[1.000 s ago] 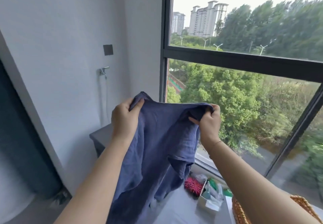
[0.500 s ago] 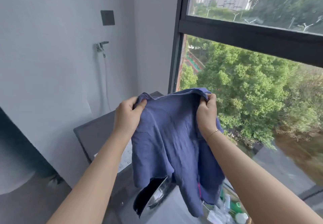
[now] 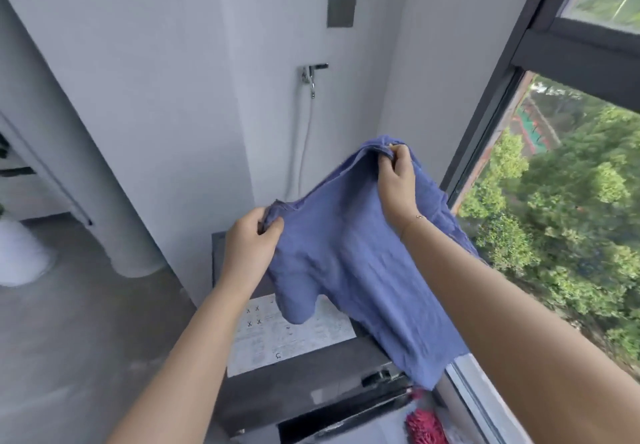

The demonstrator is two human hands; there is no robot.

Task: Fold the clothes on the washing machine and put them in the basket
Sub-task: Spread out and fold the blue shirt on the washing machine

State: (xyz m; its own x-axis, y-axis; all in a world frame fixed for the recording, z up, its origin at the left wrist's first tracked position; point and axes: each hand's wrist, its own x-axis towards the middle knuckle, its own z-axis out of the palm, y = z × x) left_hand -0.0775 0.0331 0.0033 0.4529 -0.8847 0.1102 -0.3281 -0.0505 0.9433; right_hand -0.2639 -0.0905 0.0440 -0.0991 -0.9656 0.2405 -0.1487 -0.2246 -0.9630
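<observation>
Blue garment (image 3: 356, 263) is held up in the air over the washing machine (image 3: 298, 388), top edge pinched by left hand (image 3: 251, 248) and right hand (image 3: 396, 180), fingers curled on cloth, likely so it hangs flat for folding; basket not seen

The blue garment (image 3: 360, 270) covered the far right part of the washing machine (image 3: 304, 388) top, and its lower hem hid the machine's right front corner. A short sleeve hung over the printed label sheet (image 3: 287, 336), whose text was too small to read. The left hand (image 3: 251, 246) and right hand (image 3: 394, 184) each bunched an upper edge of the garment, so the collar — if any — could not be made out. A pink fluffy object (image 3: 424, 426) was cut off by the bottom edge; what it was stayed unclear. Both forearms ran out of frame below, and the trees beyond the window (image 3: 554, 218) were blurred.
</observation>
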